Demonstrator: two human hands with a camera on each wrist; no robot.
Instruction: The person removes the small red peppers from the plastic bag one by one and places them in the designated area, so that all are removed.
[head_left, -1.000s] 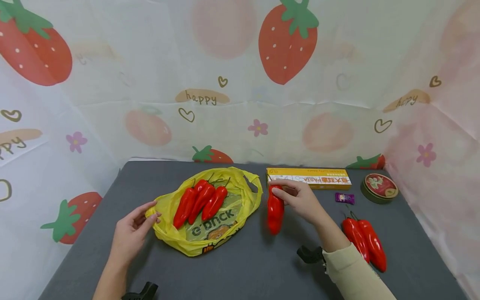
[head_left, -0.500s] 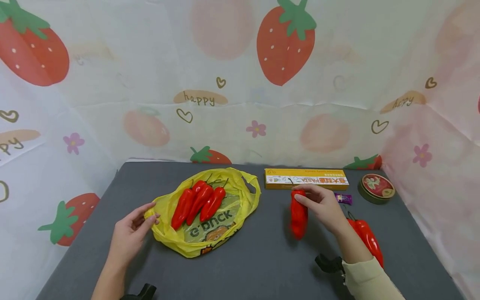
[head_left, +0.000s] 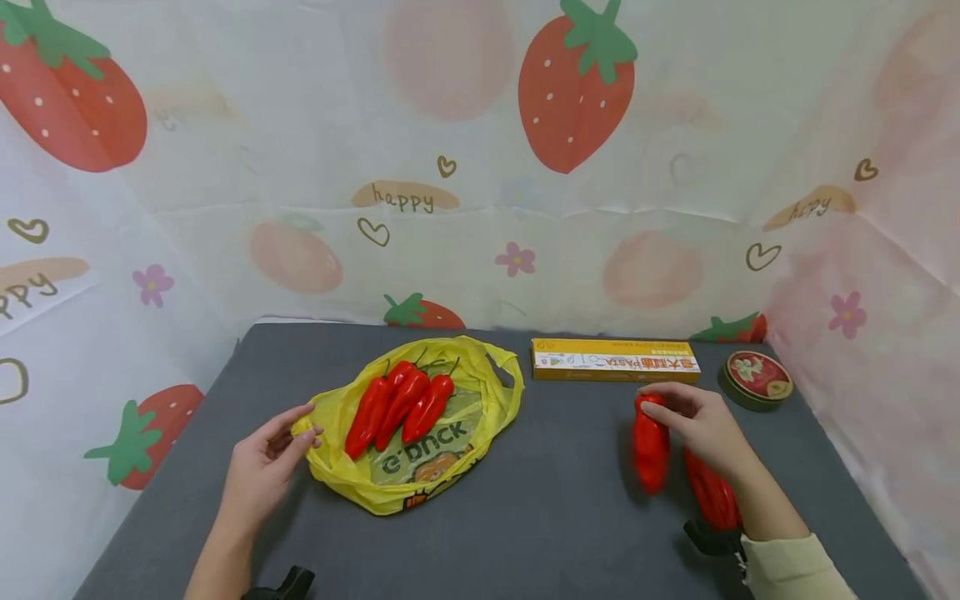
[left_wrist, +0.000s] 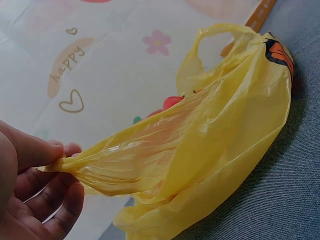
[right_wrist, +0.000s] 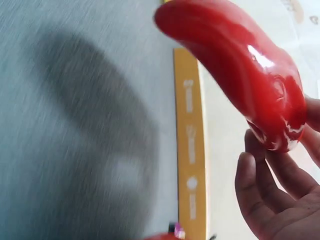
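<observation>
In the head view, my left hand (head_left: 266,471) pinches the left edge of a yellow plastic bag (head_left: 498,417) that lies spread open on the table. The left wrist view shows thumb and fingers drawing its film (left_wrist: 145,157) into a gathered tip. Several glossy red chili peppers (head_left: 366,417) lie inside the bag. Over the right side of the table, my right hand (head_left: 701,425) holds another red chili pepper (head_left: 651,450) by its stem end, tip downward. The right wrist view has this pepper (right_wrist: 240,60) raised, its shadow on the table. More red pepper (head_left: 711,493) shows under my right forearm, partly hidden.
A yellow and white pasta box (head_left: 615,360) lies along the back of the table (head_left: 555,517). A round red-topped tin (head_left: 756,379) stands at its right. In the right wrist view, a purple wrapper (right_wrist: 178,230) peeks in at the bottom. A printed curtain (head_left: 480,158) hangs behind.
My right hand has carried the pepper rightward, away from the bag and toward the peppers at the right, covering the purple wrapper in the head view. My left hand has stayed at the bag's edge.
</observation>
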